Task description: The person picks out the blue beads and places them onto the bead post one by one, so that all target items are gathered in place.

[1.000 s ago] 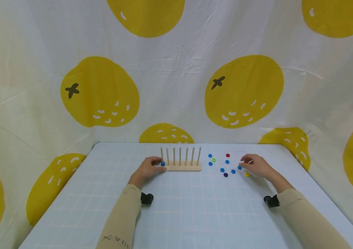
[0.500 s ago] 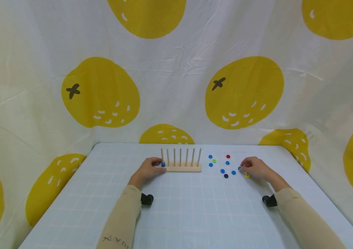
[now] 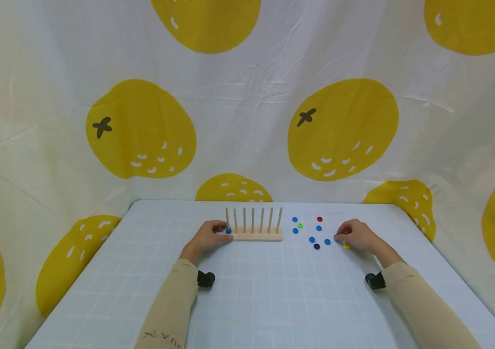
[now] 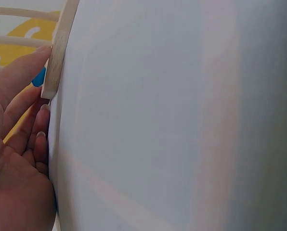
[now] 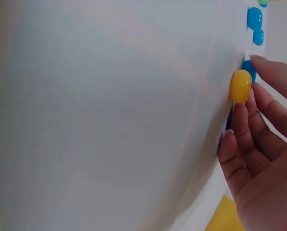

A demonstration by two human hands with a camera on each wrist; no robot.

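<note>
Pinching a small, glossy blue plastic ring bead (image 5: 248,69), the right hand (image 3: 355,235) has its thumb on one side and a finger on the other, the gap between them narrow. This bead is on the right part of the desk (image 3: 273,295); whether it touches the surface, I cannot tell. It is rounded and smooth, and its hole is hidden. The left hand (image 3: 207,236) grips the left end of a pale wooden rack (image 3: 256,236), thumb against the front of its base and the other fingers around the end and behind. Seven thin round wooden pegs (image 3: 253,220) rise from the base in a row, with blue beading (image 3: 228,230) low on the leftmost.

Dark lettering (image 3: 160,335) runs along the beige left sleeve (image 3: 166,303), too distorted to read.

Just beside the pinched bead lies a glossy yellow ring bead (image 5: 241,86), which partly covers it in the right wrist view. Between rack and right hand are scattered five more blue ring beads (image 3: 319,228), a bright green one (image 3: 300,225), a red one (image 3: 319,219) and a dark purple one (image 3: 316,246). Behind hangs a white cloth (image 3: 243,121) printed with large yellow fruit.
</note>
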